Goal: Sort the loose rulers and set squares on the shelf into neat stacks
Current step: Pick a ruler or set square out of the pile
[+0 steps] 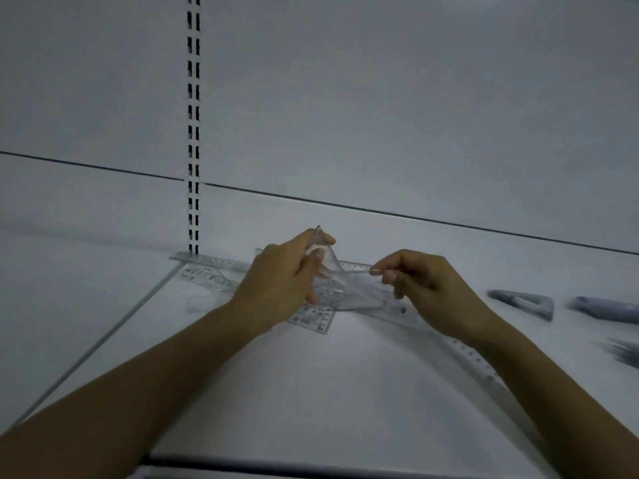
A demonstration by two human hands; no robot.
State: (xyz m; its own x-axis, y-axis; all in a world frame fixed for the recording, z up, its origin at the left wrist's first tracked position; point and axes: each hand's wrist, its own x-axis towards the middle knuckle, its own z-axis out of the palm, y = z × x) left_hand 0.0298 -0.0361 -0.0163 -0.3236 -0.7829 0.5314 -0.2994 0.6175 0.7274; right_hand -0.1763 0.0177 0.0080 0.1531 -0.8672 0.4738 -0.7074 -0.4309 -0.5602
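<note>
gripping with the left hand a clear plastic triangular set square, with fingers curled round it, tipped up on edge with its point uppermost, seemingly to lift it clear of the pile. pinching with the right hand, between thumb and fingers, the thin edge of a second clear piece just beside, probably to peel it off the heap for matching. lying flat beneath and around: a clear set square with printed numbers, a long clear plastic ruler running toward the near right, more clear rulers at the back left. all on a white metal shelf against a white back panel with a slotted upright; dim light, blurred grey items well apart to the right.
</note>
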